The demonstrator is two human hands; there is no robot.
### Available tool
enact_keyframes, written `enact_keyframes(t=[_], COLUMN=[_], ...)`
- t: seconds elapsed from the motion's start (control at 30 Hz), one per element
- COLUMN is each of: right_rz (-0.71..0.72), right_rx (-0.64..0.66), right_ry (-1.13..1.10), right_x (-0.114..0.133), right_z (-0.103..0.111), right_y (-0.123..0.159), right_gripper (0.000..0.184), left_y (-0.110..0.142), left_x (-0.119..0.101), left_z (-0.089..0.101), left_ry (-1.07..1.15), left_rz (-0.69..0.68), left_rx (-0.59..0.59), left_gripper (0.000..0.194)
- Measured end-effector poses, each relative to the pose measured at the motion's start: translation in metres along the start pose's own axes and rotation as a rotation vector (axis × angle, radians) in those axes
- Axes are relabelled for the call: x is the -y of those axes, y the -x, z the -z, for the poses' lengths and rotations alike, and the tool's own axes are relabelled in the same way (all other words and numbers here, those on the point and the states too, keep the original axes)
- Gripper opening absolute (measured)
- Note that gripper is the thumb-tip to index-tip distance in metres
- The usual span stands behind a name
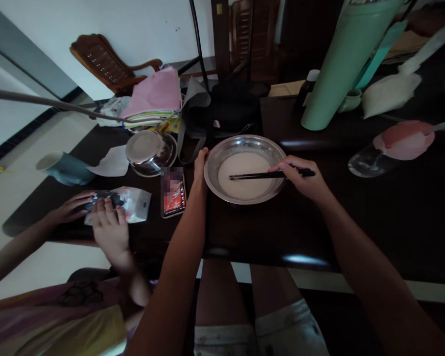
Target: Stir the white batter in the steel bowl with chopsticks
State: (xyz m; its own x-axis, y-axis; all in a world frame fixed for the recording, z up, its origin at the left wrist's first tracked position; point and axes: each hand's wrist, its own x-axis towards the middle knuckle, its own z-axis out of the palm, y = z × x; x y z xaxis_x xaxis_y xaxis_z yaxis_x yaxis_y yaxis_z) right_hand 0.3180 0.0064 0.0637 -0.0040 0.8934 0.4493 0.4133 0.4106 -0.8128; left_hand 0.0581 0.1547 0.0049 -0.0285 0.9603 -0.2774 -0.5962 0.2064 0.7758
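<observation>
A wide metal bowl on the dark table holds a pale, milky liquid or batter. My left hand grips the bowl's left rim, with the fingers partly hidden behind it. Closed around a pair of black chopsticks, my right hand is over the bowl's right rim. The chopstick tips reach into the pale mixture near its middle. Just left of my left forearm lies a phone with its screen lit.
At the left, another person's hands rest on a dark item and a plastic packet. An upturned metal bowl and a blue mug stand beyond. A tall green cylinder and a pink-lidded container are at the right.
</observation>
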Motion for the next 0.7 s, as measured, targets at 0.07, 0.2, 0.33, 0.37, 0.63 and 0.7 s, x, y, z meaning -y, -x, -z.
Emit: enact_keyframes(t=[0.07,0.2,0.33,0.37,0.63,0.7], right_rz=[0.018,0.015,-0.024,-0.024,0.074,0.066], right_rx=[-0.016,-0.187,-0.224,-0.189,-0.032,-0.107], right_ry=[0.041,0.036,-0.111,-0.125,0.058,0.076], right_x=[-0.003,-0.008,-0.006,-0.005,-0.005,-0.007], right_z=[0.0,0.01,0.017,0.016,0.001,0.005], right_y=[0.0,-0.002,-0.003,-0.002,-0.001,-0.001], right_gripper=[0.026,0.027,0.032,0.033,0.026,0.025], left_y=[0.001,0.003,0.004,0.004,0.003,0.004], left_x=[0.0,0.0,0.0,0.0,0.0,0.0], left_z=[-0.002,-0.005,-0.005,-0.005,-0.005,-0.006], left_ry=[0.006,0.02,0.032,0.031,0.067,0.06], left_rz=[-0.011,-0.03,-0.03,-0.025,-0.069,-0.075], left_rx=[-0.009,-0.014,-0.025,-0.023,-0.021,-0.022], left_gripper=[0.03,0.032,0.035,0.035,0.032,0.031])
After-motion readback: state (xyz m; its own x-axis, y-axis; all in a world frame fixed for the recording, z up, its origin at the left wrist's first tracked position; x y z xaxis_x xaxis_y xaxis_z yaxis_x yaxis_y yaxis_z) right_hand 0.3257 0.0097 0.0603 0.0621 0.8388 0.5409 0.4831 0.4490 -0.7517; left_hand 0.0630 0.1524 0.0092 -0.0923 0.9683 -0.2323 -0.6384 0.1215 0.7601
